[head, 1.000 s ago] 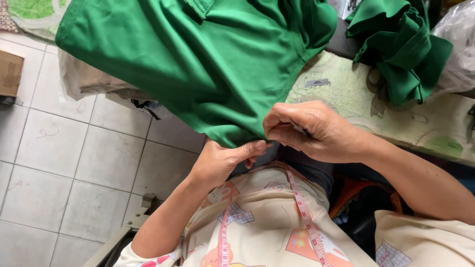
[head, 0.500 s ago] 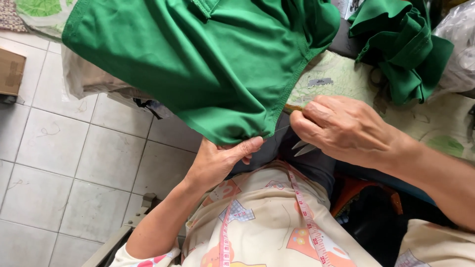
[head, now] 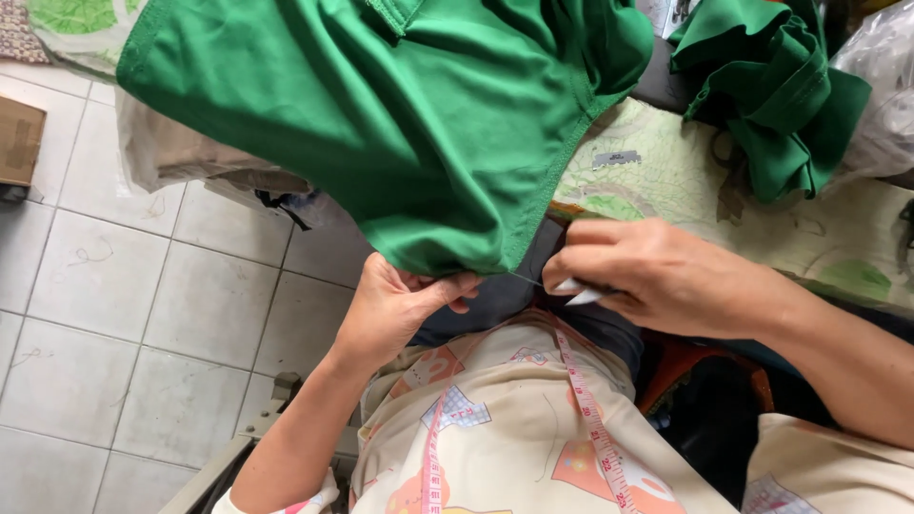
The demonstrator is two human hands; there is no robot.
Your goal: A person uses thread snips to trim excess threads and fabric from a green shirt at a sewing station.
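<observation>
Pinching the soft, light green cloth point(head: 400, 124) at its lowest edge with my left hand point(head: 395, 309), I drew a thread point(head: 526, 279) from it, my right hand point(head: 647, 271) clenched on small white snips point(head: 576, 291).

Green garment point(head: 381, 124): plain fabric, creased, draped off worktop point(head: 666, 171) edge, lower corner hanging. Small white clipper point(head: 579, 290) just right of corner, thin thread between them.

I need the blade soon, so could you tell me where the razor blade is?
The razor blade lies flat on the patterned table cover, right of the green cloth and above the right hand.
</observation>
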